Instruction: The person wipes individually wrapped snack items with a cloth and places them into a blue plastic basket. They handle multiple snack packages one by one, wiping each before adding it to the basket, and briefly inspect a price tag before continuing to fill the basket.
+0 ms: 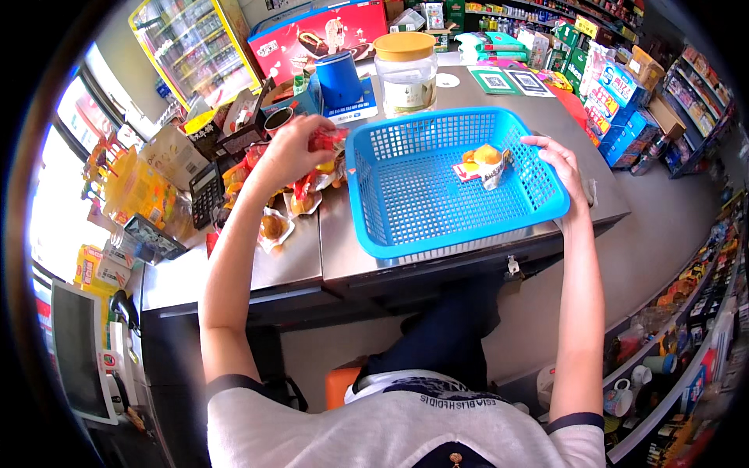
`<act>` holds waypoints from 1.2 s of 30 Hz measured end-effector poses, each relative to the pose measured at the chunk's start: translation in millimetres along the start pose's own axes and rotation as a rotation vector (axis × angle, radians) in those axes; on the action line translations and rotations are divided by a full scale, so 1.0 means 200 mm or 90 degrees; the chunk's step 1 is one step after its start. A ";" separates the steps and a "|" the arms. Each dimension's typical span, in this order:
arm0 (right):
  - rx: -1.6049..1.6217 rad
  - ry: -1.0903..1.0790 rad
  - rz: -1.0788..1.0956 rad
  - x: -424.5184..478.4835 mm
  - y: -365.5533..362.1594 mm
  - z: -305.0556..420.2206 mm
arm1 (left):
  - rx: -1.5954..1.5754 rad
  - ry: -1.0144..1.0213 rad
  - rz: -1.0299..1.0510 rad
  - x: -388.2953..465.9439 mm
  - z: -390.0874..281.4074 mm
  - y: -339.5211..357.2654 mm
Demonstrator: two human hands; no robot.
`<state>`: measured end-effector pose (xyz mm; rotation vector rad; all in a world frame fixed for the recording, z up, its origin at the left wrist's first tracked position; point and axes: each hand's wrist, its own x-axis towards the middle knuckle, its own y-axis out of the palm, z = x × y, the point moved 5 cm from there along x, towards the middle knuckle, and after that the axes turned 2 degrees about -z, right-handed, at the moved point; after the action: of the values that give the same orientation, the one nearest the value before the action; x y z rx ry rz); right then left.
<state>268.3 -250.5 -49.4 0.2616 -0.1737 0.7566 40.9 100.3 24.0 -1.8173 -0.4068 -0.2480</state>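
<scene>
A blue plastic basket [404, 248] with meshed walls sits on the metal counter in front of me. My right hand [563, 167] grips its right rim, fingertips over the edge. Inside, toward the right, lie a small orange-yellow item [487, 155], a silvery wrapper [492, 177] and a red-and-white card [466, 172]. Just beyond the basket's left rim, my left hand [298, 146] pinches a red-wrapped packet [327, 139]. Beneath and beside that hand is a heap of small packaged snacks, among them a brown round piece [271, 227] on white wrapping and a yellowish one [301, 203].
Behind the basket stand a clear jar with a yellow lid [405, 73] and a blue container [339, 81]. A calculator [207, 195], a propped phone [154, 236] and a monitor [82, 351] are on the left. Printed code cards [509, 81] lie at the back right. Stocked shelves [673, 327] line the right.
</scene>
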 end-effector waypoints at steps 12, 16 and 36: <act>-0.035 0.017 -0.033 -0.02 0.02 0.04 | -0.365 0.181 0.185 0.12 -0.71 0.25; 0.000 0.027 -0.036 -0.04 0.06 0.05 | -0.372 0.204 0.160 0.12 -0.80 0.29; -0.003 -0.006 -0.003 0.00 -0.01 0.00 | 0.193 -0.016 0.077 0.03 0.06 0.13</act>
<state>269.1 -251.4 -48.8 0.2612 -0.1829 0.7500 57.0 105.9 -0.1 -1.5407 -0.3316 -0.0749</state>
